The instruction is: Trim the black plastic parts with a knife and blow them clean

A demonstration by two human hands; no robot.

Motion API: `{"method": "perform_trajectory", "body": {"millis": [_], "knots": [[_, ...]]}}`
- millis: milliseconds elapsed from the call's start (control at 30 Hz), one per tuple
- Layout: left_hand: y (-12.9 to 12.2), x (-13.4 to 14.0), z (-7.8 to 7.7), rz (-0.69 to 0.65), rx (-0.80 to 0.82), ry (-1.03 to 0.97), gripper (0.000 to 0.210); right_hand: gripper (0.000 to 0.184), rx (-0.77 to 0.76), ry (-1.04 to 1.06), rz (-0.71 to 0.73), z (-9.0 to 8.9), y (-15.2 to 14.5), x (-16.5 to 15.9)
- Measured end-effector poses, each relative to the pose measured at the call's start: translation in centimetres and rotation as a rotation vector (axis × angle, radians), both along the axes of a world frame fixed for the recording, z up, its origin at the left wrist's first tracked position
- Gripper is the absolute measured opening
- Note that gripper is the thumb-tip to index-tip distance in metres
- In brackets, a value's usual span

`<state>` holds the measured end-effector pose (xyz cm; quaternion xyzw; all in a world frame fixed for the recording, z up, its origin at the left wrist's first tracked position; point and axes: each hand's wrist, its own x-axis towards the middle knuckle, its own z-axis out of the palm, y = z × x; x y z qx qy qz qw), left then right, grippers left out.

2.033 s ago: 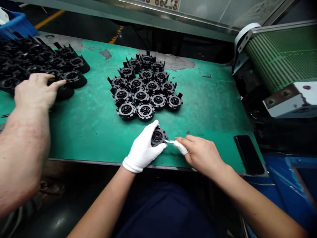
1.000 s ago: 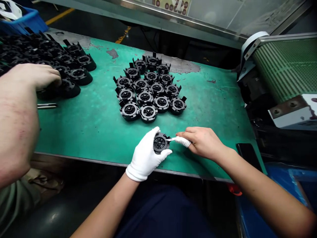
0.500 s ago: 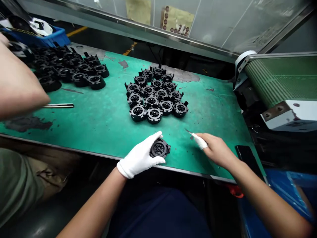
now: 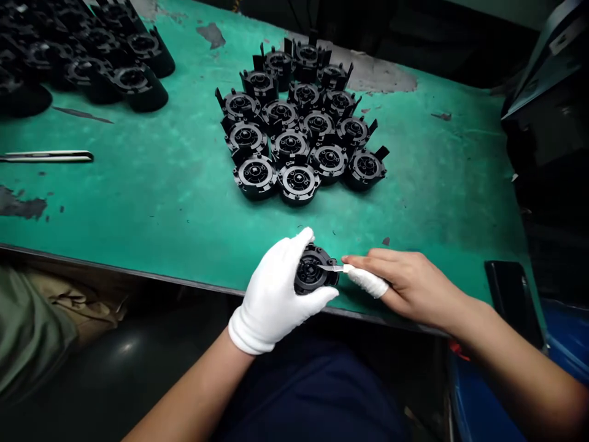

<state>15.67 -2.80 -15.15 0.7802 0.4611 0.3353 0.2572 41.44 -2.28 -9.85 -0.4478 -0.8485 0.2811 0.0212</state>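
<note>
My left hand (image 4: 280, 288), in a white glove, is closed around a round black plastic part (image 4: 311, 270) near the table's front edge. Spokes and a small hub show on the part's upper face. My right hand (image 4: 407, 283) is bare except for a white covering on the thumb, and it pinches a small knife (image 4: 332, 268). The thin blade reaches over the part's face from the right; whether its tip touches the plastic I cannot tell. Most of the knife's handle is hidden by the fingers.
Several similar black parts (image 4: 291, 145) stand grouped on the green table (image 4: 175, 202) beyond my hands. Another cluster (image 4: 94, 73) fills the far left. A slim white-and-black tool (image 4: 48, 156) lies at left, a black phone (image 4: 513, 301) at right. Someone's green clothing (image 4: 32, 331) shows at lower left.
My right hand has brought the knife leftward to the part in my left hand. The view has tilted down and closer, and the other person's arm at left is out of view.
</note>
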Motion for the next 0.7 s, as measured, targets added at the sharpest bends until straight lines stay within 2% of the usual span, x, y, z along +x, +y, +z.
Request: {"method": "perform_trajectory", "body": {"millis": [233,467,567,700], "knots": [[0.3,0.1,0.2,-0.003,-0.035,0.000,0.086,0.037,0.054,-0.098,0.047,0.7,0.8,-0.3],[0.0,0.3,0.8,-0.011,-0.097,-0.034,0.087,0.045,0.117,-0.196,-0.032,0.3,-0.7,-1.0],[-0.4,0.9,1.1,0.044,-0.119,-0.039,0.085,0.047,0.148,-0.207,-0.050,0.2,-1.0,-1.2],[-0.7,1.8,0.6,0.153,-0.048,-0.070,0.087,0.047,0.178,-0.214,-0.059,0.1,-1.1,-1.2]]}}
